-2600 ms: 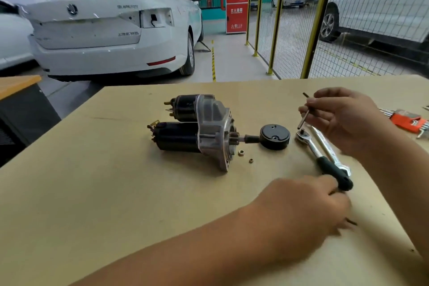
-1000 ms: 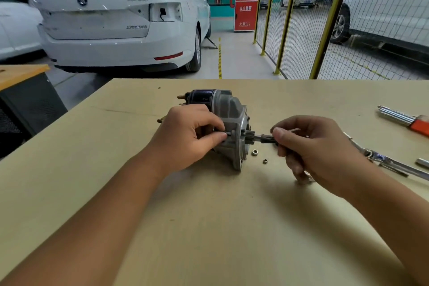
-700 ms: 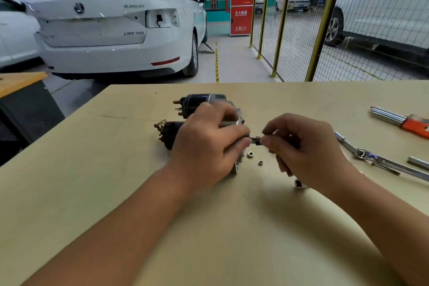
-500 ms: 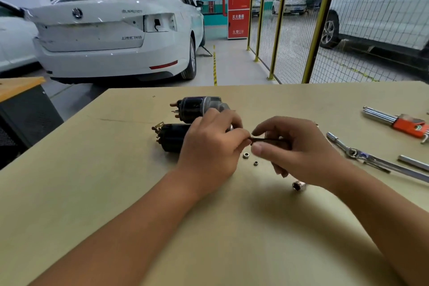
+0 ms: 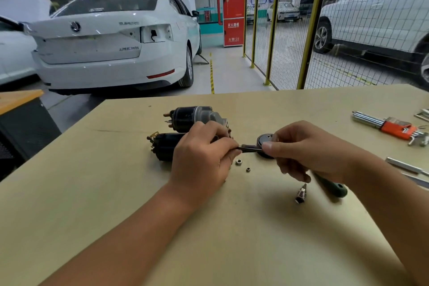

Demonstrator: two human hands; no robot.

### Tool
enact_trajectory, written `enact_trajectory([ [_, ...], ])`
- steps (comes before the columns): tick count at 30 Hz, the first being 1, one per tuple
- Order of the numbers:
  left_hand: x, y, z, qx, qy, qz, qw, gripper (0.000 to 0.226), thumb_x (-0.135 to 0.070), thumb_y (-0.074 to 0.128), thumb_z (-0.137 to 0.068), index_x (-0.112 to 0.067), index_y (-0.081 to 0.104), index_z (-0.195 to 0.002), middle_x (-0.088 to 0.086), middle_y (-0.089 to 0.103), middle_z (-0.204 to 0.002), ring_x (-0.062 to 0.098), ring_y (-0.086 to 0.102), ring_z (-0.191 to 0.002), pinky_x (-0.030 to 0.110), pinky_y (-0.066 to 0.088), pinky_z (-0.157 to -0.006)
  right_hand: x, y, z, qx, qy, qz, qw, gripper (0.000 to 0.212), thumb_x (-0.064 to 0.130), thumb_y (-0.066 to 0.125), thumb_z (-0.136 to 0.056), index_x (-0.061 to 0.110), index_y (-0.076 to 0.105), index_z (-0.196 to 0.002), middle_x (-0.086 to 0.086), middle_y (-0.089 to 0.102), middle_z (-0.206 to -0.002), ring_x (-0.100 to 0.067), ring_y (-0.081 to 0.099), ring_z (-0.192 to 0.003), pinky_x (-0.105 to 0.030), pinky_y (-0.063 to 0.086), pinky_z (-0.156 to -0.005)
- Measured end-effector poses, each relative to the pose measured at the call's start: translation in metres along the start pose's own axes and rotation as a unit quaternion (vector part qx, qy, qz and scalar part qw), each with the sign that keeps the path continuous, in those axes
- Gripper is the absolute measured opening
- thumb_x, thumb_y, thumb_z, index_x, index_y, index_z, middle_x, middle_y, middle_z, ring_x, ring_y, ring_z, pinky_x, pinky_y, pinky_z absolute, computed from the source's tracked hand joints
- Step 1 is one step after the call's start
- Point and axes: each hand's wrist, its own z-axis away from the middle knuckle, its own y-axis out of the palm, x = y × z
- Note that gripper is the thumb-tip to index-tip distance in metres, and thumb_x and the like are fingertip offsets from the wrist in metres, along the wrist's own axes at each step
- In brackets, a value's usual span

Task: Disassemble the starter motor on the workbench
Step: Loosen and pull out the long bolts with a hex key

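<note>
Centrally on the workbench (image 5: 116,193), the starter motor (image 5: 183,127) is gripped by the curled left hand (image 5: 202,158); a thin shaft (image 5: 249,147) beside the black end cap (image 5: 264,141) is pinched by the right hand (image 5: 308,151). Two nuts (image 5: 239,162) lie just below.

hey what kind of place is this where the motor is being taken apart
Most likely a car repair or training workshop: a white car with a tail light out is parked beyond the workbench, yellow mesh fencing walls the bay, and hex keys lie beside the starter motor.
</note>
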Motion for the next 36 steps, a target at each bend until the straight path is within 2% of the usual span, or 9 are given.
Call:
enact_trajectory([
  [7, -0.007, 0.004, -0.002, 0.014, 0.049, -0.053, 0.997, 0.008, -0.015, 0.077, -0.092, -0.009, 0.081, -0.095, 0.004, 0.071, -0.095, 0.031, 0.056, -0.077, 0.044, 0.051, -0.065, -0.002, 0.005, -0.003, -0.098, -0.097, 0.107, 0.985, 0.03, 0.029, 0.076, -0.09, 0.004, 0.066, -0.077, -0.008, 0.067, -0.057, -0.018, 0.058, -0.043, -0.032, 0.046, -0.042],
  [13, -0.009, 0.004, -0.002, 0.007, 0.035, -0.049, 0.998, 0.004, -0.011, 0.08, -0.087, -0.006, 0.079, -0.089, 0.005, 0.071, -0.09, 0.032, 0.056, -0.075, 0.046, 0.051, -0.064, 0.002, 0.004, -0.003, -0.036, 0.017, -0.103, 0.994, 0.076, 0.076, 0.059, -0.078, 0.001, 0.071, -0.085, -0.023, 0.068, -0.075, -0.027, 0.054, -0.048, -0.027, 0.042, -0.041],
  [17, -0.009, 0.005, 0.0, 0.002, 0.031, -0.053, 0.998, 0.005, -0.011, 0.081, -0.086, -0.007, 0.078, -0.088, 0.005, 0.071, -0.089, 0.031, 0.056, -0.074, 0.045, 0.051, -0.063, -0.002, 0.006, -0.004, -0.008, 0.036, -0.074, 0.997, 0.044, 0.037, 0.06, -0.099, -0.004, 0.07, -0.088, -0.024, 0.068, -0.082, -0.024, 0.053, -0.049, -0.028, 0.042, -0.042],
  [21, -0.007, 0.006, 0.001, 0.006, 0.044, -0.048, 0.998, 0.007, -0.014, 0.076, -0.09, -0.009, 0.078, -0.093, 0.003, 0.072, -0.093, 0.031, 0.054, -0.078, 0.045, 0.051, -0.066, -0.005, 0.011, -0.007, -0.044, -0.008, -0.045, 0.998, 0.029, 0.023, 0.064, -0.098, -0.001, 0.071, -0.084, -0.012, 0.067, -0.074, -0.023, 0.056, -0.051, -0.029, 0.043, -0.043],
  [24, -0.005, 0.006, 0.0, 0.007, 0.064, -0.051, 0.997, 0.011, -0.017, 0.073, -0.095, -0.01, 0.08, -0.098, 0.001, 0.074, -0.096, 0.03, 0.055, -0.08, 0.044, 0.051, -0.068, -0.006, 0.012, -0.009, -0.093, -0.048, 0.028, 0.994, 0.025, 0.023, 0.068, -0.096, 0.011, 0.073, -0.074, -0.008, 0.064, -0.059, -0.028, 0.056, -0.049, -0.034, 0.045, -0.047],
  [27, -0.005, 0.006, -0.001, 0.002, 0.06, -0.07, 0.996, 0.008, -0.015, 0.073, -0.094, -0.011, 0.08, -0.094, 0.0, 0.074, -0.092, 0.031, 0.056, -0.078, 0.045, 0.05, -0.066, -0.008, 0.015, -0.012, -0.142, -0.074, 0.103, 0.982, 0.02, 0.027, 0.071, -0.094, 0.02, 0.075, -0.076, -0.017, 0.069, -0.068, -0.05, 0.061, -0.064, -0.048, 0.052, -0.052],
  [31, -0.007, 0.008, -0.002, -0.009, 0.053, -0.077, 0.996, 0.006, -0.012, 0.073, -0.092, -0.009, 0.079, -0.091, 0.002, 0.073, -0.087, 0.032, 0.056, -0.076, 0.045, 0.05, -0.063, -0.009, 0.018, -0.014, -0.175, -0.103, 0.126, 0.971, 0.016, 0.036, 0.074, -0.089, 0.025, 0.074, -0.078, -0.011, 0.069, -0.067, -0.042, 0.065, -0.065, -0.052, 0.053, -0.05],
  [34, -0.007, 0.008, -0.002, -0.01, 0.054, -0.069, 0.996, 0.005, -0.011, 0.074, -0.092, -0.009, 0.079, -0.091, 0.004, 0.072, -0.085, 0.032, 0.055, -0.076, 0.045, 0.05, -0.062, -0.006, 0.023, -0.011, -0.197, -0.147, 0.08, 0.966, 0.01, 0.04, 0.075, -0.086, 0.032, 0.073, -0.091, -0.002, 0.07, -0.075, -0.028, 0.066, -0.06, -0.043, 0.052, -0.046],
  [36, -0.008, 0.008, -0.001, -0.008, 0.051, -0.066, 0.996, 0.005, -0.011, 0.074, -0.092, -0.009, 0.078, -0.09, 0.004, 0.072, -0.085, 0.032, 0.055, -0.076, 0.046, 0.05, -0.062, -0.004, 0.023, -0.01, -0.241, -0.15, -0.004, 0.959, 0.019, 0.043, 0.074, -0.087, 0.038, 0.069, -0.104, -0.001, 0.071, -0.082, -0.024, 0.066, -0.055, -0.035, 0.052, -0.043],
])
